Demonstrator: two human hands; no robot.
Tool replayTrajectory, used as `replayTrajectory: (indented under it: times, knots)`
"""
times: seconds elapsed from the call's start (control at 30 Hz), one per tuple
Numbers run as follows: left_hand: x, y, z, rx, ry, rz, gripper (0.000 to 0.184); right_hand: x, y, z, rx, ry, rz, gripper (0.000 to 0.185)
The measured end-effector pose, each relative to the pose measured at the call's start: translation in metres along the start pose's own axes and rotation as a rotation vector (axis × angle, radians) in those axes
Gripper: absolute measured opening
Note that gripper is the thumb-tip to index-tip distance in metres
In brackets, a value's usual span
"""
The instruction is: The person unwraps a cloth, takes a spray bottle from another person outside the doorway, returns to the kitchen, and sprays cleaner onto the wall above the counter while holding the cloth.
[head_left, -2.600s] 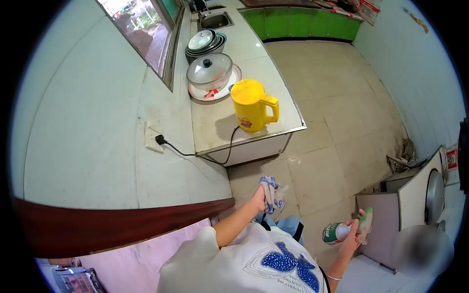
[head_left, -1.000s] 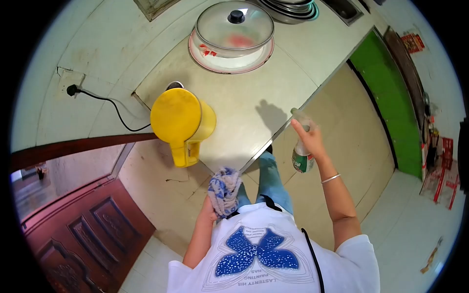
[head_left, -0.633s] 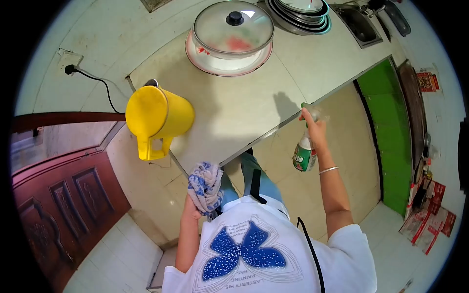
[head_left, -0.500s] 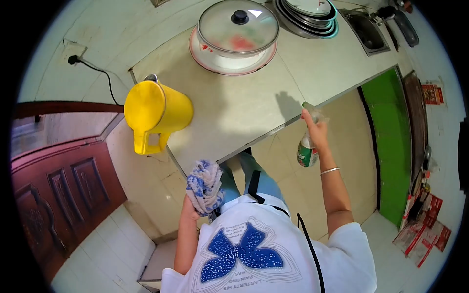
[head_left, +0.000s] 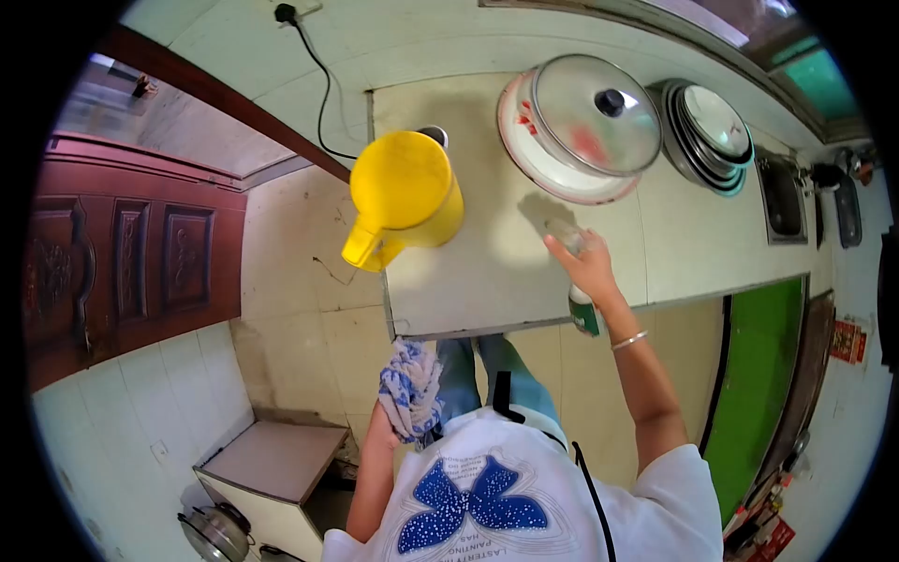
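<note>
My right hand (head_left: 590, 267) is wrapped round a spray bottle with a green label (head_left: 583, 314) and a clear top, tilted over the front edge of the pale countertop (head_left: 468, 295). Crumpled in my left hand (head_left: 382, 429) is a white and blue cloth (head_left: 412, 389), which hides most of the fingers. That hand hangs low, just off the counter's near left corner. On the counter's left end stands a yellow jug (head_left: 403, 183) with a lid and handle. A glass-lidded enamel basin (head_left: 599, 112) sits on a red-rimmed tray (head_left: 524, 155) beyond the bottle.
Nested bowls (head_left: 702, 140) stand at the back right, with a sink (head_left: 782, 197) further right. A black plug cord (head_left: 326, 80) runs down the wall behind the jug. A dark red door (head_left: 140, 253) is on the left, and a low cabinet (head_left: 276, 459) behind me. Green cupboard doors (head_left: 768, 365) lie under the counter.
The view has turned left, so the counter things appear further right. My right hand has brought the spray bottle in over the counter's edge. My left hand still holds the cloth.
</note>
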State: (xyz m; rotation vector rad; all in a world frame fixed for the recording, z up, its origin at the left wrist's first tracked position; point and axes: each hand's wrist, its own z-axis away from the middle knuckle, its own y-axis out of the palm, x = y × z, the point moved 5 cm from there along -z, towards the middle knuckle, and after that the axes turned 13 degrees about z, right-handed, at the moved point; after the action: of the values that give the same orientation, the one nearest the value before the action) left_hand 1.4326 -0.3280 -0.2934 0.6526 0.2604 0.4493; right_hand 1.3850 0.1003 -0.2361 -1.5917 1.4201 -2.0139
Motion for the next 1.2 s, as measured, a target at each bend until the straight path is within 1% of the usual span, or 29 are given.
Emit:
replayTrajectory:
  times: [0.03, 0.1, 0.17, 0.2, 0.27, 0.33, 0.37, 0.4, 0.43, 0.5, 0.57, 0.63, 0.67, 0.73, 0.77, 0.87, 0.97, 1.0, 1.03, 1.07, 1.1, 1.17, 1.2]
  knots:
    - [-0.004, -0.002, -0.005, 0.001, 0.023, 0.025, 0.044, 0.018, 0.01, -0.024, -0.002, -0.047, 0.12, 0.042]
    - [-0.036, -0.013, -0.026, -0.017, 0.063, 0.058, 0.043, 0.054, 0.057, -0.097, 0.124, 0.059, 0.065, 0.048]
    - [-0.042, -0.021, -0.037, -0.028, 0.096, 0.097, 0.043, 0.046, 0.096, -0.158, 0.156, 0.077, 0.185, 0.06]
    - [-0.042, -0.028, -0.04, -0.034, 0.115, 0.113, 0.043, 0.05, 0.101, -0.18, 0.157, 0.056, 0.186, 0.06]
    - [-0.042, -0.038, -0.046, -0.047, 0.139, 0.149, 0.043, 0.061, 0.114, -0.219, 0.163, 0.044, 0.165, 0.07]
    - [-0.043, -0.051, -0.052, -0.058, 0.163, 0.196, 0.042, 0.068, 0.124, -0.25, 0.176, 0.049, 0.218, 0.071]
    - [-0.046, -0.054, -0.053, -0.06, 0.172, 0.221, 0.042, 0.071, 0.128, -0.264, 0.182, 0.076, 0.264, 0.073]
    - [-0.049, -0.056, -0.054, -0.056, 0.176, 0.24, 0.042, 0.074, 0.132, -0.275, 0.213, 0.107, 0.224, 0.068]
    - [-0.051, -0.057, -0.056, -0.053, 0.185, 0.255, 0.042, 0.077, 0.137, -0.285, 0.221, 0.096, 0.231, 0.068]
    - [-0.051, -0.053, -0.054, -0.05, 0.164, 0.29, 0.04, 0.086, 0.139, -0.296, 0.341, 0.089, 0.08, 0.062]
    - [-0.043, -0.053, -0.055, -0.08, 0.127, 0.313, 0.041, 0.098, 0.137, -0.299, 0.354, 0.102, 0.038, 0.059]
    - [-0.047, -0.045, -0.052, -0.071, 0.126, 0.282, 0.042, 0.114, 0.144, -0.305, 0.361, 0.009, 0.173, 0.062]
    - [-0.05, -0.041, -0.05, -0.066, 0.127, 0.237, 0.043, 0.122, 0.145, -0.307, 0.365, 0.001, 0.179, 0.062]
    - [-0.051, -0.044, -0.051, -0.057, 0.132, 0.262, 0.044, 0.14, 0.15, -0.311, 0.406, -0.087, 0.318, 0.066]
    - [-0.05, -0.046, -0.051, -0.05, 0.132, 0.276, 0.045, 0.146, 0.151, -0.315, 0.412, -0.092, 0.323, 0.066]
    - [-0.042, -0.051, -0.051, -0.045, 0.11, 0.31, 0.045, 0.153, 0.146, -0.327, 0.378, -0.143, 0.415, 0.07]
    - [-0.039, -0.062, -0.055, -0.061, 0.128, 0.41, 0.045, 0.151, 0.143, -0.34, 0.37, -0.118, 0.429, 0.072]
    - [-0.039, -0.061, -0.059, -0.038, 0.131, 0.404, 0.045, 0.146, 0.139, -0.34, 0.305, -0.112, 0.478, 0.072]
    - [-0.043, -0.057, -0.058, -0.062, 0.166, 0.313, 0.045, 0.147, 0.131, -0.339, 0.24, -0.105, 0.526, 0.072]
    - [-0.045, -0.055, -0.055, -0.093, 0.198, 0.224, 0.045, 0.151, 0.123, -0.337, 0.245, -0.107, 0.545, 0.072]
    - [-0.047, -0.052, -0.053, -0.078, 0.2, 0.22, 0.045, 0.15, 0.118, -0.336, 0.231, -0.111, 0.549, 0.072]
    - [-0.048, -0.046, -0.051, -0.018, 0.17, 0.271, 0.044, 0.16, 0.101, -0.332, -0.026, -0.249, 0.311, 0.064]
    - [-0.047, -0.044, -0.049, -0.011, 0.169, 0.272, 0.044, 0.16, 0.092, -0.331, -0.031, -0.251, 0.315, 0.064]
